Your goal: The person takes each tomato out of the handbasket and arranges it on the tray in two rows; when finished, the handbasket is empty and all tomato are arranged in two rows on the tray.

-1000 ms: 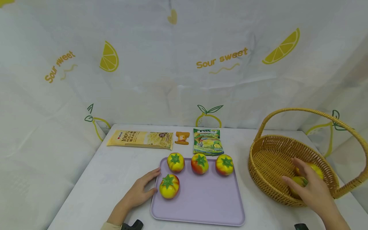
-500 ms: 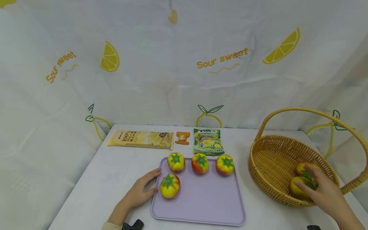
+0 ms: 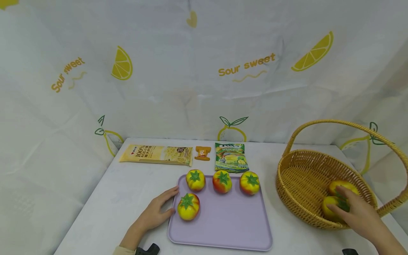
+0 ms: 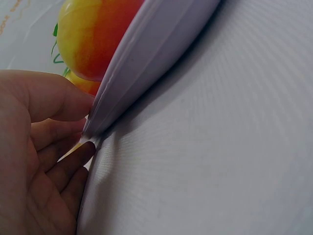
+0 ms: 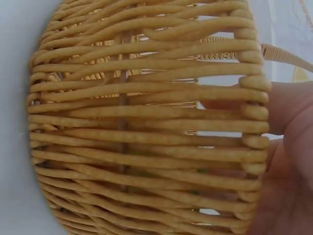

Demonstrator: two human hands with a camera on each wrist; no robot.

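The left hand rests its fingertips against the left edge of a lilac tray. In the left wrist view its thumb and fingers touch the tray's rim. Several yellow-red fruits with green star-shaped tops stand on the tray, among them a front-left fruit beside that hand. The right hand reaches over the near rim of a wicker basket, thumb and fingers spread over two similar fruits, a near fruit and a far fruit. In the right wrist view the basket's weave hides most of its fingers.
Along the table's back lie a pasta pack, a small orange packet and a green candy bag. The basket's tall handle arches above its right side. A lemon-print cloth hangs behind the table.
The right hand has shifted right over the basket, then lowered slightly toward the two fruits, which show more now. The left hand stays at the tray edge.
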